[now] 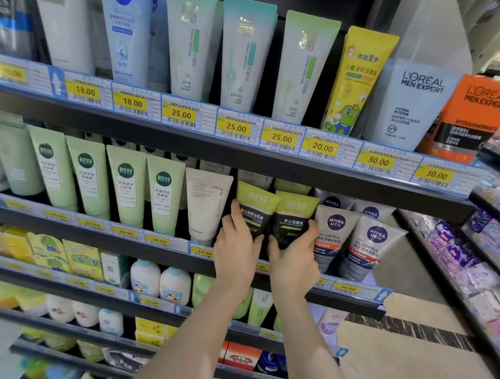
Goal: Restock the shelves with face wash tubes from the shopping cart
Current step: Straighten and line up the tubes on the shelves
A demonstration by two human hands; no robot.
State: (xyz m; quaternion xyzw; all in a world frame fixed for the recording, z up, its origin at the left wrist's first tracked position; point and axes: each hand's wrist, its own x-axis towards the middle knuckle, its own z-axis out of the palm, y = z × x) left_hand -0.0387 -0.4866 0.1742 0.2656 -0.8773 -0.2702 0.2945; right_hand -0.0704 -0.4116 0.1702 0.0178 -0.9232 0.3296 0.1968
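Head view: left hand (236,245) and right hand (292,253) each clamp a lime-and-black tube (254,207) (293,215) on the second shelf (355,298). Risk: nudging the Nivea Men tubes (333,235) beside them could topple that row.

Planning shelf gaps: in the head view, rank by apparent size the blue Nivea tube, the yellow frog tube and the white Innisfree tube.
1. Blue Nivea tube
2. Yellow frog tube
3. White Innisfree tube
The wide-angle lens makes true sizes unsure.

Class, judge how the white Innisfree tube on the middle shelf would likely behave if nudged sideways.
The Innisfree tube stands on its narrow cap, wide end up, so it probably tips easily. It already leans. Its soft-looking plastic likely flexes rather than cracks.
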